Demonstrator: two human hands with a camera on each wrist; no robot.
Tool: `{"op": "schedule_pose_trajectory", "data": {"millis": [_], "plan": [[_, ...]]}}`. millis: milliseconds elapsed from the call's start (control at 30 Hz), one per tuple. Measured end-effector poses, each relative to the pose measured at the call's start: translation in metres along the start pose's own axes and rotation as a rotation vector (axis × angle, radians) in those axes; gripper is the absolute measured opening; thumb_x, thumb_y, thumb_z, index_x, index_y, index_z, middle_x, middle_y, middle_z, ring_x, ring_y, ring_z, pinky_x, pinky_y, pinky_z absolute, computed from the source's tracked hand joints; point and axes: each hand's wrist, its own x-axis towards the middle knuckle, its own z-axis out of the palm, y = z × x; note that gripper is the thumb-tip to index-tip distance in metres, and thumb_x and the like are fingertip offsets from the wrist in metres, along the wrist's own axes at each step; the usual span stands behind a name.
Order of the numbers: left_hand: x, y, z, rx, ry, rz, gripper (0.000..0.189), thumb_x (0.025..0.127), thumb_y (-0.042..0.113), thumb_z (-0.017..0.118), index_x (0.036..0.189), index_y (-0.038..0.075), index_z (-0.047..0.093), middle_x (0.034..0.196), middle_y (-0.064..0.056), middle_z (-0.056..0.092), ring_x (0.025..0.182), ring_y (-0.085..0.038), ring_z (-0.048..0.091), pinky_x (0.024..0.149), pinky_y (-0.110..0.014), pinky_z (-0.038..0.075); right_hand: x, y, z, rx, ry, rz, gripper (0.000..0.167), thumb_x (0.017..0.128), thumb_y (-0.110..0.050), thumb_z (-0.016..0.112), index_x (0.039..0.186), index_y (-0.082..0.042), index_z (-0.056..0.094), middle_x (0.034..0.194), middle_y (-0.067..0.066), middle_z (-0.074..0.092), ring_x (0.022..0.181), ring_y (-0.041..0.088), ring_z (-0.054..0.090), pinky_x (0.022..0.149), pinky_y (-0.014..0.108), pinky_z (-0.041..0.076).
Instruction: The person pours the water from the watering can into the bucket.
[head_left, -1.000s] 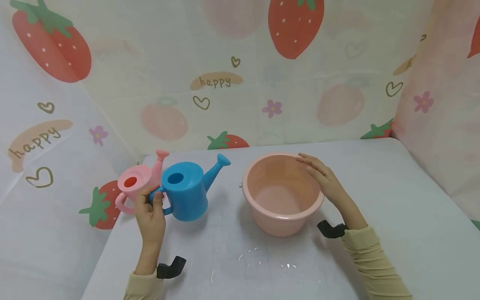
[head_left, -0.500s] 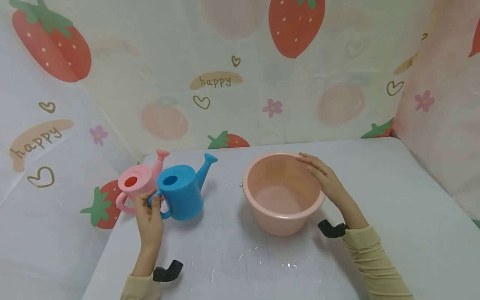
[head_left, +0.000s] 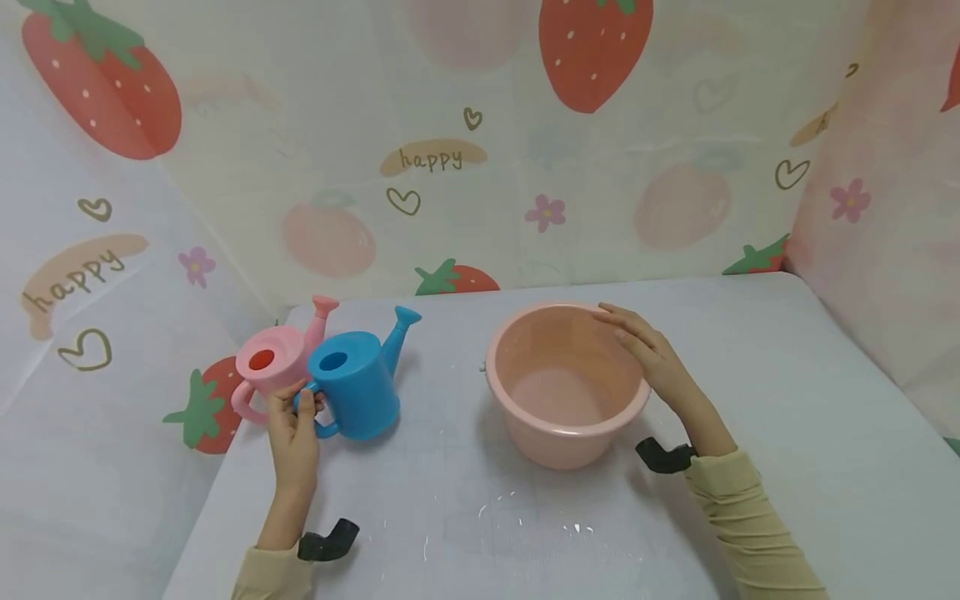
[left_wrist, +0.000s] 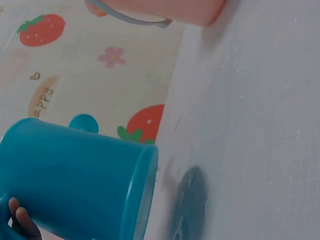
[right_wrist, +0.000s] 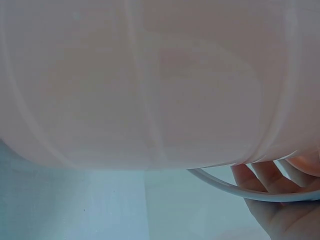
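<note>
My left hand (head_left: pixel 295 446) grips the loop handle of a blue watering can (head_left: pixel 358 387), whose spout points up and to the right. In the left wrist view, the blue can's (left_wrist: pixel 75 175) base sits apart from its dark shadow on the table, and two fingertips (left_wrist: pixel 22 216) show at the handle. My right hand (head_left: pixel 651 354) lies with extended fingers over the right rim of a peach-pink bucket (head_left: pixel 562 450). From the right wrist, the bucket's wall (right_wrist: pixel 150 95) fills most of the picture, its pale bail handle (right_wrist: pixel 250 194) crossing in front of the right hand (right_wrist: pixel 272 210).
Just behind the blue can stands a pink watering can (head_left: pixel 272 348), partly hidden by it and by my left hand. A white table (head_left: pixel 465 533) carries everything, with shiny specks near its front. Strawberry-printed sheets (head_left: pixel 480 208) enclose the back and sides.
My left hand has carried the blue watering can to the left, closer in front of the pink one. The right hand and the bucket have kept their place.
</note>
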Motion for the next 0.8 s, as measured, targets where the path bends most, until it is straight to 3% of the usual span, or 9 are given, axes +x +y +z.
{"op": "schedule_pose_trajectory", "data": {"millis": [333,567,800], "plan": [[-0.002,-0.005,-0.003,-0.038,0.01,-0.068,0.018,0.1,0.019,0.04,0.114,0.007,0.041,0.101,-0.002,0.053,0.094,-0.012,0.052,0.083,-0.012,0.044,-0.001,-0.002,-0.001,0.018,0.003,0.006,0.036,0.1,-0.015,0.037,0.133,-0.004,0.048,0.148,0.011,0.032,0.14,0.03,0.02,0.109,0.058,0.017],[-0.005,-0.012,-0.005,-0.064,0.052,-0.099,0.021,0.1,0.016,0.038,0.114,0.0,0.037,0.101,-0.007,0.05,0.094,-0.017,0.051,0.084,-0.014,0.044,-0.001,-0.004,-0.001,0.011,-0.002,0.001,0.036,0.1,-0.015,0.037,0.133,-0.004,0.048,0.148,0.01,0.032,0.14,0.03,0.02,0.109,0.059,0.017],[-0.011,-0.016,-0.004,-0.001,-0.005,-0.144,0.025,0.1,0.016,0.037,0.117,-0.002,0.033,0.107,-0.004,0.048,0.102,-0.016,0.05,0.089,-0.012,0.042,-0.001,-0.005,-0.001,0.02,-0.001,0.014,0.036,0.1,-0.015,0.037,0.134,-0.005,0.047,0.148,0.012,0.032,0.14,0.03,0.02,0.109,0.058,0.017]]}}
